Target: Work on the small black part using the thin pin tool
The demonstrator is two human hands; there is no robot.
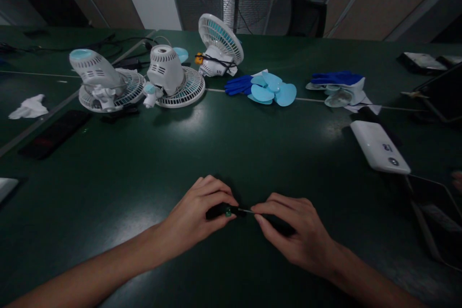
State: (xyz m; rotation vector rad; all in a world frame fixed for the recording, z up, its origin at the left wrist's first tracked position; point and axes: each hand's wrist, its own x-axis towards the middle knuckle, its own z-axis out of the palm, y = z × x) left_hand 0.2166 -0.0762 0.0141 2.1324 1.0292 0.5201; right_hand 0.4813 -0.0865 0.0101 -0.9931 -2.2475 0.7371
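Observation:
Near the front of the dark green table, my left hand (pixel 205 204) is closed around what looks like a black screwdriver handle (pixel 214 211) with a small green patch. From it a thin metal shaft (pixel 246 210) reaches toward my right hand (pixel 294 224). The fingertips and thumb of that hand are pinched together at the shaft's right end. Something dark shows under the right palm, and I cannot tell whether it is part of the tool or shadow. Both hands rest low, close to the tabletop, a short gap apart.
Three white fans, including a face-down fan (pixel 176 82), stand at the back left. Light blue fan blades (pixel 272 87) and blue gloves (pixel 238 85) lie behind my hands. A white device (pixel 378 147) and a dark tablet (pixel 436 216) are at right, a black phone (pixel 54 134) at left.

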